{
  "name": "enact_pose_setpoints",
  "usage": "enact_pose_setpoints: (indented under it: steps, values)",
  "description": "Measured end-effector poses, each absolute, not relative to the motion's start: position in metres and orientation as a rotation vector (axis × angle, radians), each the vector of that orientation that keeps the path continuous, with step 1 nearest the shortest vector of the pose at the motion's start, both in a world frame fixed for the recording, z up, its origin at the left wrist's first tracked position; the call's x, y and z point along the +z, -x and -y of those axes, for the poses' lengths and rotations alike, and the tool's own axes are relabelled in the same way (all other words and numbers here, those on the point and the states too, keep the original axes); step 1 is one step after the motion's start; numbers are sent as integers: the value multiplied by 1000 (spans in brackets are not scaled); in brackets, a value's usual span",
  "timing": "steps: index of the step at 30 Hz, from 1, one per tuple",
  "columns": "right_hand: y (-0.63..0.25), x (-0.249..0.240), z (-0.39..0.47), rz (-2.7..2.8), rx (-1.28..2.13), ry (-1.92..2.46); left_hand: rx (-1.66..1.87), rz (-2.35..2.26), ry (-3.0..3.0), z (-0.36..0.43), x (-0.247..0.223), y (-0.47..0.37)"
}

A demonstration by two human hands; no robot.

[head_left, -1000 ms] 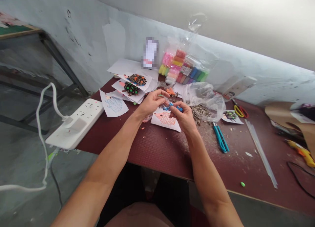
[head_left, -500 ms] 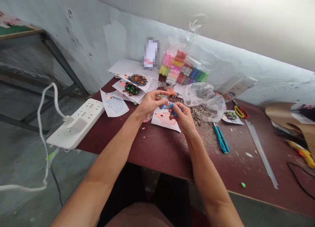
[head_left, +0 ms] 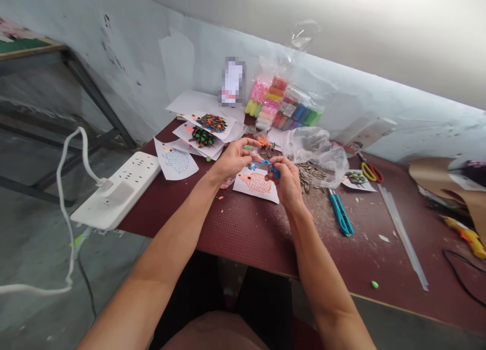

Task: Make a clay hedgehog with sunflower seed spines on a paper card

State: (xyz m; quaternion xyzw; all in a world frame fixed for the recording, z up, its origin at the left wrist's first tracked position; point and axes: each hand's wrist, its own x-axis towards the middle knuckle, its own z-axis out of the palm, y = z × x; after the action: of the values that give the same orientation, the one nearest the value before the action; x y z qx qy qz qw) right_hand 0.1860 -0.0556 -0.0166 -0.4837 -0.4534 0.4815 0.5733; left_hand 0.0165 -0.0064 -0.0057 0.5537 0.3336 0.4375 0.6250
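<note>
Above the table's middle, my left hand (head_left: 232,160) pinches a small clear plastic wrapper (head_left: 256,164) with blue bits in it. My right hand (head_left: 287,182) is closed on a soft blue lump of modelling clay (head_left: 275,172), and a strand of blue stretches between the hands. Right below them lies a paper card with an orange hedgehog drawing (head_left: 258,183). Sunflower seeds (head_left: 312,175) are heaped beyond my right hand, next to a crumpled clear bag (head_left: 315,145). A piece of orange clay (head_left: 262,140) sits behind the hands.
Packs of coloured clay (head_left: 281,104) lean on the wall beside a blurred phone (head_left: 233,81). Seed-covered hedgehog cards (head_left: 210,123) and a blue hedgehog drawing (head_left: 176,160) lie left, near a power strip (head_left: 117,188). Rightward are a teal cutter (head_left: 340,213), scissors (head_left: 371,171), glue sticks (head_left: 404,238) and a yellow glue gun (head_left: 465,236).
My right hand has shifted slightly right, drawing the blue clay away from the wrapper in my left hand. The blue strand between them looks longer and thinner.
</note>
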Motion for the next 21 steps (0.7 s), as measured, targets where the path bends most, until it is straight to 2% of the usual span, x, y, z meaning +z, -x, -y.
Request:
enact_pose_setpoints:
  steps: [9, 21]
  values:
    - [-182, -19, 57, 1183, 1004, 1244, 1033, -793, -1295, 10, -6, -20]
    - [-177, -13, 60, 1160, 1094, 1180, 1064, -736, -1218, 9, -6, -24]
